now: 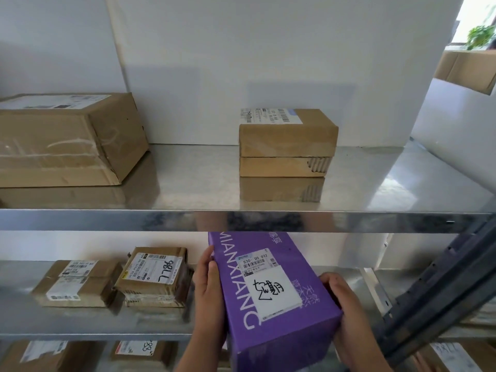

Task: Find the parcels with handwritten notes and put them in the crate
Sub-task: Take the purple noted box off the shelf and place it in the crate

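Steel rack [107,220] fills most of what I see, w/ a white wall [241,63] behind it and a window plant [480,36] off the top right corner. The top shelf [188,178] is shiny enough to mirror what's on it. A big brown box [67,140] sits at its left end, cut off by the frame edge. The purple box [271,326] is held tilted out in front of the mid shelf [24,315], its far end hidden behind the top shelf's front lip. A white sheet w/ black handwriting [273,291] sits on its top face, just below a printed label. The left hand [208,288] grips the left long side, thumb at the top edge, other fingers out of sight. The right hand [346,310] curls round the near right corner. About mid top shelf stands a two-high stack of small brown boxes [287,142], printed label on top. Toward the mid shelf's left end are two low parcel piles: one [77,283] w/ printed labels only, the other [155,277] w/ big marker digits on its label. The btm-shelf parcels [134,350] are cut off & blurry, so I can't read them.
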The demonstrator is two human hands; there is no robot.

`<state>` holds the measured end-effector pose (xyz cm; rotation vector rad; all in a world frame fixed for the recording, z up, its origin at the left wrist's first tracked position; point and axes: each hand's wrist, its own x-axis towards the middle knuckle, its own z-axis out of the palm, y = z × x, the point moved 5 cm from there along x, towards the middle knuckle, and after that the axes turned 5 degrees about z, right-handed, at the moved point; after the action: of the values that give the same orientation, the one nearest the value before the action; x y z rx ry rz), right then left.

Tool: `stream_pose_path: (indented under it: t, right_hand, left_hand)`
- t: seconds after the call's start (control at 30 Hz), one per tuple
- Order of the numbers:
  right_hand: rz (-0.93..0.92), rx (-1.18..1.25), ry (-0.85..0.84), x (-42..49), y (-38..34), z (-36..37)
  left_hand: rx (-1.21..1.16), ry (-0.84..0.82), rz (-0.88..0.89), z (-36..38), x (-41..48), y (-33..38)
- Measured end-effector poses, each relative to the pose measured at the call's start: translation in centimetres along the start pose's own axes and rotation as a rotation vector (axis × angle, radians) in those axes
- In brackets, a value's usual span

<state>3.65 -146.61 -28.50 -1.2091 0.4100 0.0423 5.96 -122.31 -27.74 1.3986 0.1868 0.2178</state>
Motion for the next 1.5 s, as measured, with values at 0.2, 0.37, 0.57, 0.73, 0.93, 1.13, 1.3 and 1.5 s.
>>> stream_pose_path:
  t: [0.2, 0.37, 0.57, 0.73, 0.93, 1.13, 1.3, 1.5]
  right_hand:
    - [0.016, -0.058, -0.142, 0.3, -0.5, 0.8]
    - [0.093, 0.049, -0.285, -0.5, -0.6, 2.3]
    - [0.030, -0.053, -0.335, -0.4, -1.4, 2.2]
    - [0.044, -0.117, -0.378, -1.0, -0.9, 3.0]
    - [0.058, -0.196, -0.410, -2.8, -0.7, 5.9]
    - [0.080, -0.296, -0.486, -6.4, 0.4, 11.5]
    - [0.090, -0.374, -0.601, -11.7, 2.7, 17.6]
    - [0.123, -0.401, -0.771, -18.0, 6.8, 25.6]
  left_hand:
    - [-0.209, -0.084, -0.186, 0.3, -1.1, -0.2]
    - [-0.258, -0.181, -0.199, 0.6, -1.3, 0.6]
    - [-0.259, -0.145, -0.221, 0.2, -2.9, 1.3]
    - [-0.239, -0.106, -0.226, -1.3, -4.2, 1.8]
    - [-0.242, -0.044, -0.153, -4.7, -6.5, 3.5]
    - [-0.233, 0.058, -0.104, -11.1, -9.4, 5.5]
    - [-0.223, 0.166, -0.041, -18.7, -13.4, 8.1]
    - [-0.236, 0.365, 0.022, -28.3, -18.9, 10.2]
